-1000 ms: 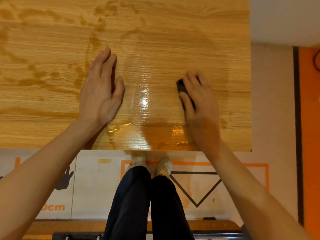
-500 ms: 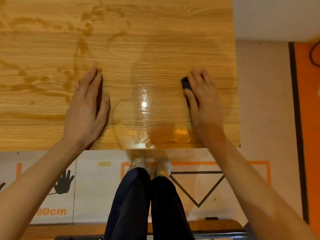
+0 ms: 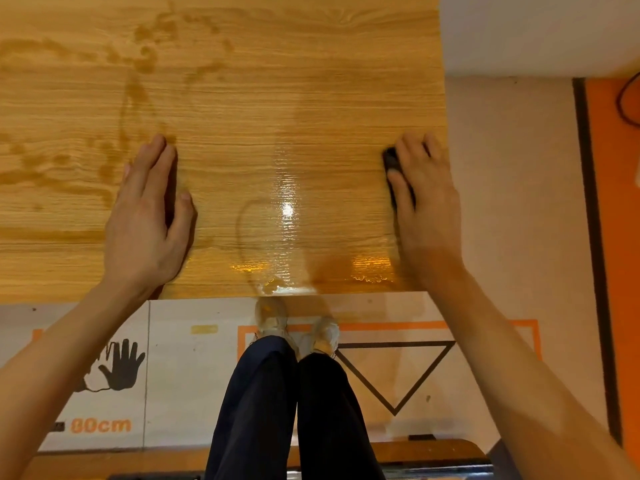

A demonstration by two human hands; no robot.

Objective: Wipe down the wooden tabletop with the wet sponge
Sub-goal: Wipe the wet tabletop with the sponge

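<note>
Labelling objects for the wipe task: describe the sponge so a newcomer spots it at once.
Start at the wooden tabletop and go to its right edge, where the right hand lies. The sponge is the small dark block showing from under that hand's fingers on the thumb side, mostly covered. It is the only dark item on the wood; the left hand lies flat and holds nothing.
</note>
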